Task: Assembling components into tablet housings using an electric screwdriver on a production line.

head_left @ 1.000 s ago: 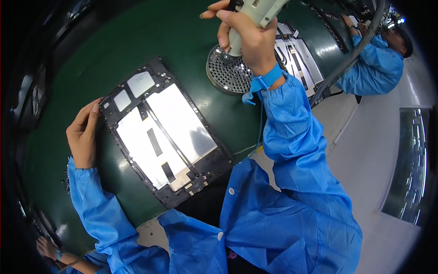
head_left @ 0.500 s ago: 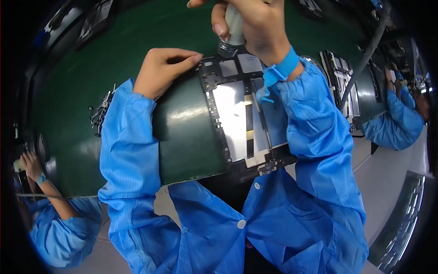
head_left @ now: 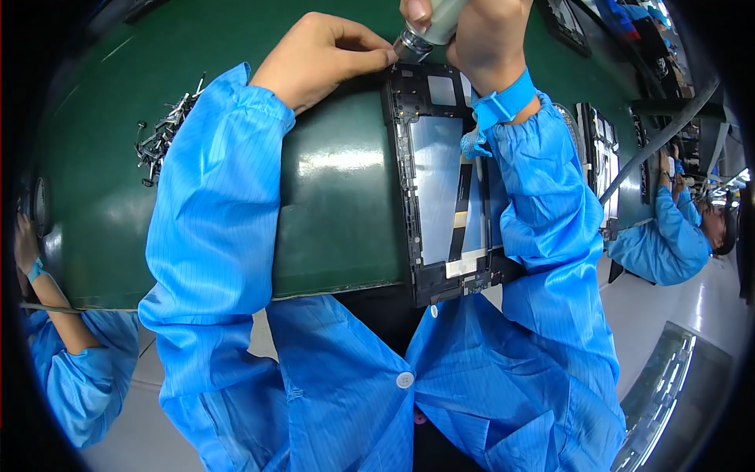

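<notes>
An opened tablet [head_left: 435,189] lies in front of me, its silver panels, dark frame and small circuit parts exposed. It reaches to the table's near edge. At its far left corner my left hand [head_left: 318,59] has thumb and forefinger pinched together; whatever is between them is hidden. My right hand [head_left: 489,47] grips a pale cylindrical tool [head_left: 443,22] with a shiny metal end [head_left: 413,46]. That end is right beside the left fingertips, over the tablet's far edge. My right wrist and blue strap [head_left: 503,105] cover part of the tablet's right side.
On the green table [head_left: 338,236], a heap of small metal and dark parts [head_left: 169,126] lies left of my left sleeve. More opened tablets [head_left: 602,149] lie to the right, behind a grey cable [head_left: 668,122]. Co-workers' sleeves show at left [head_left: 86,385] and right [head_left: 668,240].
The tool's metal end has come left to the pinched left fingertips at the tablet's corner. The whole view has shifted, and the tablet appears farther right in it.
</notes>
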A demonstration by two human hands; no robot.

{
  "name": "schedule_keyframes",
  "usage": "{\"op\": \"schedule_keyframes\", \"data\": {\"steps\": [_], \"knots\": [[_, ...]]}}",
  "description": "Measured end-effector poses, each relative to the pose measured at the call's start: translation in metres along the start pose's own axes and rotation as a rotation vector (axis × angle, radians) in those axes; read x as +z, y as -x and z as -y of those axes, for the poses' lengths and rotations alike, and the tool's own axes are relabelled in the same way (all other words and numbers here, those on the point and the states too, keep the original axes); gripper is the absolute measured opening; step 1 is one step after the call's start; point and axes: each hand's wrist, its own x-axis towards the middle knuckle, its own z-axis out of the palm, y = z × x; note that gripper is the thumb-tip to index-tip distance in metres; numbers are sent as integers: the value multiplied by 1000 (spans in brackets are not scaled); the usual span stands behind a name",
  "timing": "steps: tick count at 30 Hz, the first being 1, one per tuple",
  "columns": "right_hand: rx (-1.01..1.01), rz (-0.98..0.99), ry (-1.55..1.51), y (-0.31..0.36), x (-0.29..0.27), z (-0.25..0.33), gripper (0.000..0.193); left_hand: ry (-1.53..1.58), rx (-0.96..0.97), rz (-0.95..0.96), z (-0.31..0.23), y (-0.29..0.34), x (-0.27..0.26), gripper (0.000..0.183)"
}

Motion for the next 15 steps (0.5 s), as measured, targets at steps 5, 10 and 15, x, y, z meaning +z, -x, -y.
{"op": "schedule_keyframes", "data": {"steps": [5,10,15], "knots": [[28,-25,-12,1,1,-4,30,-54,-80,25,6,-3,-3,25],[1,-61,-53,2,3,-7,29,-41,-47,29,11,-4,-3,26],[7,-41,-45,5,3,-5,28,-39,-58,33,9,-3,-3,27]]}}
